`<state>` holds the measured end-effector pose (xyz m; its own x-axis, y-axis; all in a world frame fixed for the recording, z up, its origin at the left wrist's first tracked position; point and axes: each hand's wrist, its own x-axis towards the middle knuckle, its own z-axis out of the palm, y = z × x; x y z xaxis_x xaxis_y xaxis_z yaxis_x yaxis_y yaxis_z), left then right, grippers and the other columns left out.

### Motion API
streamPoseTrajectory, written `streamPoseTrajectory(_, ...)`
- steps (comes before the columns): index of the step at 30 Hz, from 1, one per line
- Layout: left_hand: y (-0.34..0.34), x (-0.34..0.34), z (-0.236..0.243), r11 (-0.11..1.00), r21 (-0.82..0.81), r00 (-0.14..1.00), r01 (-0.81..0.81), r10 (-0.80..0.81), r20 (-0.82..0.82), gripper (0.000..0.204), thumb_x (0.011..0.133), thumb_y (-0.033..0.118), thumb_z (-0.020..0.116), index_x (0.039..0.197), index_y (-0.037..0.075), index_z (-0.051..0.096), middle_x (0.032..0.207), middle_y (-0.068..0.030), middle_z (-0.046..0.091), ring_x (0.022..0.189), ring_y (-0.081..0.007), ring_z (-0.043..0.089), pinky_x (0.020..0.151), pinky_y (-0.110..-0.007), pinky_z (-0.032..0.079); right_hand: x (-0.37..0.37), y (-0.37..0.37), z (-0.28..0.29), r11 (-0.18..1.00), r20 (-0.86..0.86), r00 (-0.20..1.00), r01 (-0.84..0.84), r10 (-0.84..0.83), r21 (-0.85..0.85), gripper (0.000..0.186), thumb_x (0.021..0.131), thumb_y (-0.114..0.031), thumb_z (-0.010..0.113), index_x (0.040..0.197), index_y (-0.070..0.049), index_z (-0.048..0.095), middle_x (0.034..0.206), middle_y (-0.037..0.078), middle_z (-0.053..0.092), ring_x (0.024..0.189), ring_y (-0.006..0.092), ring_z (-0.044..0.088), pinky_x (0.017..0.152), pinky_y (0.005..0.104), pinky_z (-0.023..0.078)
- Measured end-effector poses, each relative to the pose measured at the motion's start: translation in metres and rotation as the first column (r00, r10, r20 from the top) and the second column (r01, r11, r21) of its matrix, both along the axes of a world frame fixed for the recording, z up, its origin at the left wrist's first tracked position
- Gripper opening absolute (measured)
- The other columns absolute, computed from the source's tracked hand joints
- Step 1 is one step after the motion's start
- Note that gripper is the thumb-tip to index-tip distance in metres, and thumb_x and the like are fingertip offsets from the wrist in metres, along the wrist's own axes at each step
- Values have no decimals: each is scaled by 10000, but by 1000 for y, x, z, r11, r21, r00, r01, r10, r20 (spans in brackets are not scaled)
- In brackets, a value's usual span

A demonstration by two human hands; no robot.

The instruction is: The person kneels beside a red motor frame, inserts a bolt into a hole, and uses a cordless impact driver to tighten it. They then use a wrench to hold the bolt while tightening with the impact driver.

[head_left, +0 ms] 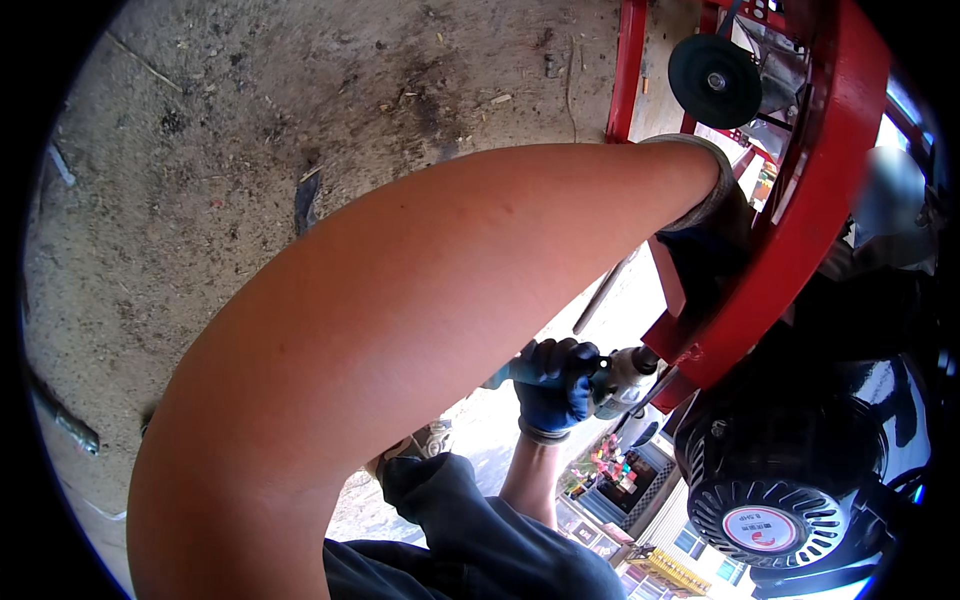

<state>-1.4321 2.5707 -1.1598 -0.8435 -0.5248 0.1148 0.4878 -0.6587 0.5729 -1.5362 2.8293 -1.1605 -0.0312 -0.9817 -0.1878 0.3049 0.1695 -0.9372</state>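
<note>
My left arm stretches across the view to the red metal frame (815, 235). My left hand (722, 215), in a dark glove with a grey cuff, reaches in beside the frame; its fingers are lost in shadow and behind the metal. Lower down, my right hand (555, 388), in a dark blue glove, wraps its fingers round the handle of an impact wrench (622, 386). The wrench's grey nose points up and right, its socket end (648, 357) meeting the red frame. What the socket sits on cannot be made out.
A black engine (770, 440) with a round slotted cover is mounted at the lower right. A dark green wheel (715, 82) sits near the frame's upper part. Dirty concrete floor (250, 120) with scraps fills the left. My dark-trousered legs (470, 540) are at the bottom.
</note>
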Motion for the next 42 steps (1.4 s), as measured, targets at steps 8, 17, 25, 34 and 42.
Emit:
streamPoseTrajectory(8,0,39,5,971,165,983,-175,162,89,237,941,217,551,1059,23,620,929,-117,666,720,-193,648,634,-356,531,6,5,3,992,26,993,117,-118,43,289,811,-200,705,1058,-75,626,760,39,518,678,169,429,687,355,321)
streamPoseTrajectory(17,74,118,-8,771,408,855,-489,333,397,354,951,357,574,1030,12,602,577,-29,523,415,-116,496,372,-249,413,9,33,-16,952,347,902,173,-255,252,258,861,-222,637,1089,-105,608,757,20,490,683,166,444,744,367,376)
streamPoseTrajectory(25,83,120,6,747,464,878,-477,427,215,284,983,242,535,1212,81,579,828,-50,624,686,-122,614,707,-336,570,-32,86,39,861,147,858,454,-492,230,302,848,-270,631,1092,-105,567,743,8,527,660,161,493,688,376,417)
streamPoseTrajectory(34,96,145,30,777,386,867,-498,444,225,442,976,398,515,1351,165,498,1172,-127,595,549,-66,400,533,-233,410,-123,165,85,682,50,681,731,-731,9,243,932,-228,505,1094,-89,621,748,23,598,602,165,549,637,353,499)
streamPoseTrajectory(42,84,126,75,652,446,789,-614,521,325,293,888,471,633,1003,204,590,900,-6,627,513,-91,362,476,-255,333,-181,257,33,466,190,438,873,-879,142,187,880,-200,534,937,-81,666,663,20,608,616,166,579,639,324,497)
